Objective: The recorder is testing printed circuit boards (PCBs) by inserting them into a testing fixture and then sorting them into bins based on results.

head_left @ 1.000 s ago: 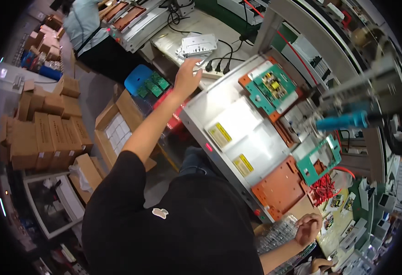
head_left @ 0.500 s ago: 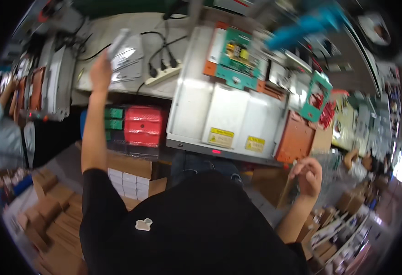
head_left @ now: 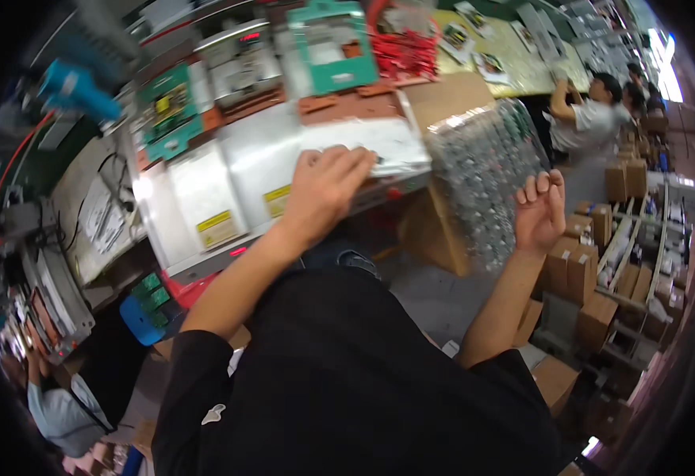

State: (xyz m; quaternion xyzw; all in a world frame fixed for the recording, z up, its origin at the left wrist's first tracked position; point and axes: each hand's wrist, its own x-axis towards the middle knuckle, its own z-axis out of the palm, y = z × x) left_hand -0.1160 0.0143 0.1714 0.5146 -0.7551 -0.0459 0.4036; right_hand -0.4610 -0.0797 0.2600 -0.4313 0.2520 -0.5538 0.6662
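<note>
My left hand [head_left: 328, 190] reaches over the front of the metal machine bed, its fingers bent together at the near edge of a white flat piece [head_left: 399, 141]. That piece lies across the near part of a reddish-brown fixture [head_left: 347, 108]; blur hides its detail and the fingertips' exact grip. Off to the right, my right hand [head_left: 541, 213] is raised with loosely curled, parted fingers and nothing visible in them. Beside it is a clear plastic pack of small parts [head_left: 486, 182]; I cannot tell whether they touch.
Left of my hand are a green circuit board fixture [head_left: 171, 107] and a pale plate with a yellow label [head_left: 205, 190]. A green frame [head_left: 335, 51] stands behind, near red parts [head_left: 405, 57]. A blue tool [head_left: 78, 89] hangs at left. Cardboard boxes [head_left: 574, 270] and co-workers flank the bench.
My view has turned right. The left hand has come from the left-hand table to the reddish-brown fixture, where the white piece now lies. My right hand has moved beside the plastic pack.
</note>
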